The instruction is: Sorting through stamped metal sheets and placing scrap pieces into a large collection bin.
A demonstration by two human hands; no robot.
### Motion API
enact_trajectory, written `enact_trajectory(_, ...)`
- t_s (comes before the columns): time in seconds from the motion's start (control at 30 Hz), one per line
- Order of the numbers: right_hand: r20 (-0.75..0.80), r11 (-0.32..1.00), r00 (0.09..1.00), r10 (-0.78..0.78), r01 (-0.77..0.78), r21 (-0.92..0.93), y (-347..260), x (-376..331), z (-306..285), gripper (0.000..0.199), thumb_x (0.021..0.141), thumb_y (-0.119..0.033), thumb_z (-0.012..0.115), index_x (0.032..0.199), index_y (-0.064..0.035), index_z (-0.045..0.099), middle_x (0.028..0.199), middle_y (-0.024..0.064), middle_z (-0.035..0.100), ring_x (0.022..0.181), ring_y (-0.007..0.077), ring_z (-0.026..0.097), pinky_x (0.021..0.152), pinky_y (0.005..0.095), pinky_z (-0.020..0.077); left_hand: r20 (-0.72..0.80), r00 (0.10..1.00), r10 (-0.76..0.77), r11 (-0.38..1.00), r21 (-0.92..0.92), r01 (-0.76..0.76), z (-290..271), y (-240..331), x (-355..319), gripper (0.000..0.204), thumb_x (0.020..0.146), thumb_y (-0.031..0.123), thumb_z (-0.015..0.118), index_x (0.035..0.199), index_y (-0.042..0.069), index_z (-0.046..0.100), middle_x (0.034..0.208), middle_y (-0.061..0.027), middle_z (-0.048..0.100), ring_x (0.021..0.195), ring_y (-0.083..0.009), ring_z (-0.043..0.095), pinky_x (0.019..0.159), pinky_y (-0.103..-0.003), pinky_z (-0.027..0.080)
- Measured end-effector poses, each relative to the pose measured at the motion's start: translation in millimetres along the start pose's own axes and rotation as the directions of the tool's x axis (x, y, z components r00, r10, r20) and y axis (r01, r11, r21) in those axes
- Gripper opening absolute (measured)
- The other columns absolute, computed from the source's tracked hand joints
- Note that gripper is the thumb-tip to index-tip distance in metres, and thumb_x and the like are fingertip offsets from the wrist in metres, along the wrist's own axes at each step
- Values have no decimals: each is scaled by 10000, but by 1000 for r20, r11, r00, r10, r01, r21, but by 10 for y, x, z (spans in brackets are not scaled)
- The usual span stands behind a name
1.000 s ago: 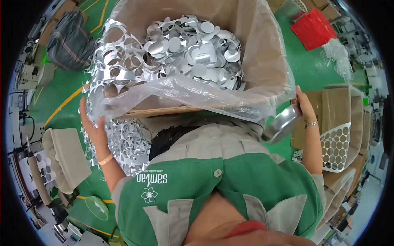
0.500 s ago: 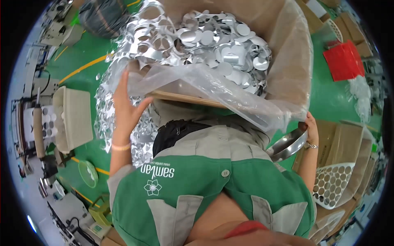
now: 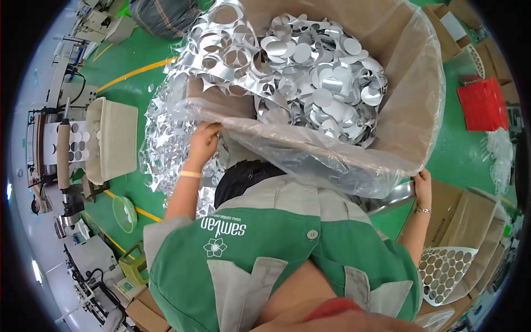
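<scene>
A large cardboard box lined with a clear plastic bag stands in front of me. Inside it lies a heap of shiny silver discs. Perforated silver sheet scrap drapes over its left side. My left hand is closed on the edge of the plastic bag at the near left corner, fingertips curled over it. At the near right corner, my right hand grips the rim of a metal bowl, close against the bag. The bag partly hides the bowl.
More silver scrap is piled left of the box. A cream bin and a green basket stand farther left. On the right are a red container and an open cardboard box with a white perforated sheet.
My left hand, earlier open with fingers spread, has closed on the bag's edge. The bag now hangs over the box's near side and covers more of the bowl. My view has shifted slightly.
</scene>
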State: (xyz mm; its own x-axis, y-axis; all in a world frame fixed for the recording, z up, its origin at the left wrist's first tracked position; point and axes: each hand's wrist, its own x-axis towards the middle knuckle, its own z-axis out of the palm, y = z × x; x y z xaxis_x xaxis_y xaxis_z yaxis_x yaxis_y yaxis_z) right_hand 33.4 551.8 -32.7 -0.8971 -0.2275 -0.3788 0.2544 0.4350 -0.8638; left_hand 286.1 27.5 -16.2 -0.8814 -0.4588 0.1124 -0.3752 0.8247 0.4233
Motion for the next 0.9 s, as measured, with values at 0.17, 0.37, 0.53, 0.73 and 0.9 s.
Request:
enact_trajectory(0.17,-424,848,792,-440,212,-486,157,-121,-1168,238,844,-247,523,818,-12,547,702,-4,488,660,87,422,586,232,361,-425,864,-271,951,19,308,-1266,-1309,470,170,789,133,509,893,36,603,826,-128,622,745,-188,592,678,-314,456)
enact_trajectory(0.37,-680,897,586,-440,314,-310,-1385,-425,-1249,220,852,-201,503,954,-20,573,940,49,515,819,113,493,713,211,394,249,897,366,920,51,-390,-962,939,1677,919,499,263,763,1285,80,323,1283,-166,369,1149,-331,386,936,-357,334)
enact_trajectory(0.53,-425,710,570,-703,547,-443,-1971,-211,-570,220,810,-85,546,999,27,541,887,31,545,785,91,495,748,194,369,611,727,314,141,727,-672,94,852,2144,882,566,358,688,1323,202,263,1359,-129,266,1277,-235,210,1016,-505,-28)
enact_trajectory(0.73,-177,746,769,-615,640,185,-2363,403,443,194,779,-128,596,918,-1,551,751,-37,501,681,36,418,622,172,325,679,704,208,313,636,-706,507,118,2029,185,719,191,531,826,83,638,838,-109,624,850,-262,592,895,-462,322)
enact_trajectory(0.9,-71,781,789,-610,614,114,-2466,815,632,167,780,-169,594,858,-31,541,670,-61,439,615,24,356,555,178,269,490,798,351,820,250,-514,15,1012,2209,174,758,209,512,875,90,563,774,-154,584,789,-333,572,658,-432,449)
